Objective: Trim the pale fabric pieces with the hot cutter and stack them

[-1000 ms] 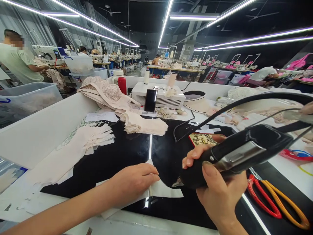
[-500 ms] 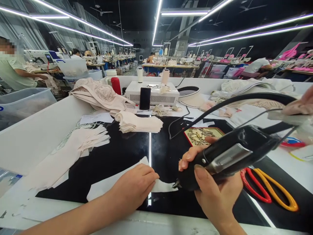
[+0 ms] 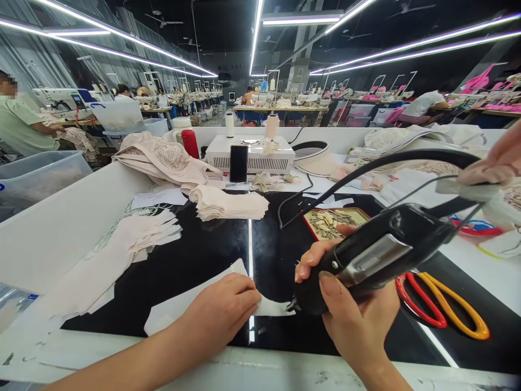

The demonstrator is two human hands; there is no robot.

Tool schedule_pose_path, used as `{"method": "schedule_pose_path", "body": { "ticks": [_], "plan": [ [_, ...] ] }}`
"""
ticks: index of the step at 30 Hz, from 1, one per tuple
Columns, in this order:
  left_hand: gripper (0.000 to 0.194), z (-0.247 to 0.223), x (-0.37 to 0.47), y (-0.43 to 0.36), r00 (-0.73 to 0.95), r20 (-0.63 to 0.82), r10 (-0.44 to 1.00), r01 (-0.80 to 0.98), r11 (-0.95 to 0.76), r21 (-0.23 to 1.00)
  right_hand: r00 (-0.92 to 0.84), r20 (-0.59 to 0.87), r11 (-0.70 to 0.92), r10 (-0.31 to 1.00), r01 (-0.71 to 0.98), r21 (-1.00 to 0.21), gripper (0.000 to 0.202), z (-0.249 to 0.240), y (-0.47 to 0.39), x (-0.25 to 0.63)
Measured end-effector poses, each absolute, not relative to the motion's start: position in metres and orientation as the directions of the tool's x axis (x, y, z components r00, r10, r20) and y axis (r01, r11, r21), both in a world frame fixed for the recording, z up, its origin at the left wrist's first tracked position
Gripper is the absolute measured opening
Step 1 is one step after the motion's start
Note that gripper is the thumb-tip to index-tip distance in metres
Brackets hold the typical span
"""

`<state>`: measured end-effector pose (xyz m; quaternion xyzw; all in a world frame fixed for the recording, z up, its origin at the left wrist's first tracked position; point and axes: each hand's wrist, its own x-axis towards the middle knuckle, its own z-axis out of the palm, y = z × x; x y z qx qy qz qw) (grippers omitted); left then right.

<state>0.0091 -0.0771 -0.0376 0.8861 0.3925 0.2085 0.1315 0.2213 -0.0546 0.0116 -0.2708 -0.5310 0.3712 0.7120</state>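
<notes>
Since 0.5 s ago little has changed: the left hand (image 3: 222,309) has stayed flat on the white fabric piece (image 3: 183,307), and the black cutting tool (image 3: 378,255) sits slightly lower against the black tabletop (image 3: 203,260).

The right hand (image 3: 354,320) is wrapped tight around the tool's grip, thumb on top. The tool's long axis runs from upper right down to lower left, its tip pointing at the fabric edge just right of the left hand's fingertips (image 3: 254,297). The fabric lies along the tabletop's near edge. Right of the tool lie red and orange scissors (image 3: 443,309); beyond it, a tray of seeds (image 3: 331,221).
</notes>
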Motion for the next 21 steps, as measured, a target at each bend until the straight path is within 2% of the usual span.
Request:
{"method": "schedule_pose_path", "body": {
  "ticks": [8,13,17,21],
  "plan": [
    [0.017,-0.04,0.007,-0.078,0.61,0.277,0.742,0.651,-0.669,0.359,0.143,0.561,0.579,0.815,-0.244,-0.778,0.037,0.009,-0.055,0.223],
    [0.011,-0.038,0.011,-0.083,0.627,0.235,0.743,0.703,-0.669,0.239,0.139,0.555,0.571,0.82,-0.26,-0.778,0.038,0.008,-0.056,0.224],
    [0.021,-0.034,0.016,-0.087,0.64,0.206,0.741,0.726,-0.67,0.155,0.128,0.562,0.574,0.817,-0.27,-0.773,0.045,0.007,-0.056,0.225],
    [0.026,-0.031,0.017,-0.089,0.635,0.203,0.745,0.729,-0.665,0.162,0.128,0.572,0.583,0.81,-0.272,-0.765,0.046,0.005,-0.054,0.224]
  ]
}}
